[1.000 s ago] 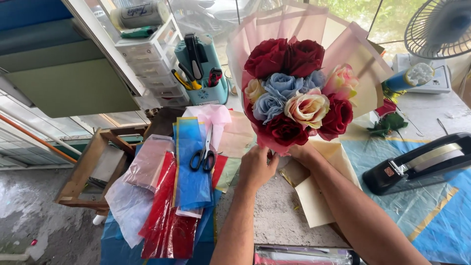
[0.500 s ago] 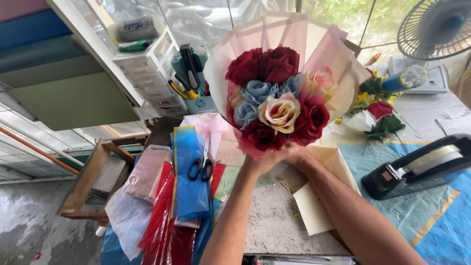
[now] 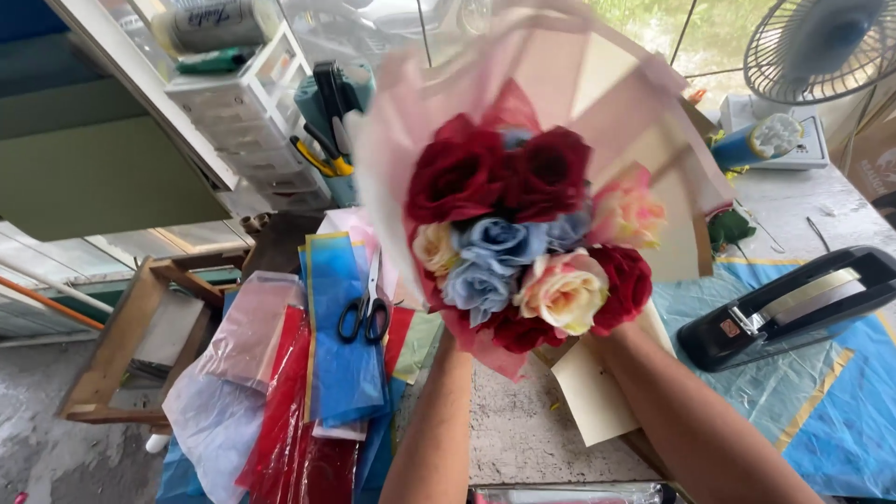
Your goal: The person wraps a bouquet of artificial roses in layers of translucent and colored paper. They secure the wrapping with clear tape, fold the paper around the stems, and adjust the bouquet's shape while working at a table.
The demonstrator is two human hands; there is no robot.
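Note:
I hold up a bouquet of dark red, pale blue and cream-pink roses wrapped in pink and cream paper. It is tilted toward the camera and blurred at its top. Both my forearms rise to its underside. My left hand and my right hand grip the base, and the wrapping's lower edge mostly hides their fingers. Under the bouquet a cream paper sheet lies on the stone table.
Black-handled scissors lie on a stack of blue, red and clear wrapping sheets at left. A black tape dispenser sits on blue sheeting at right. A fan, a white drawer unit and a teal tool holder stand behind.
The bouquet has come up and closer to the camera, tipping its flower faces toward me. Both hands went from in view at its base to hidden under the wrapping.

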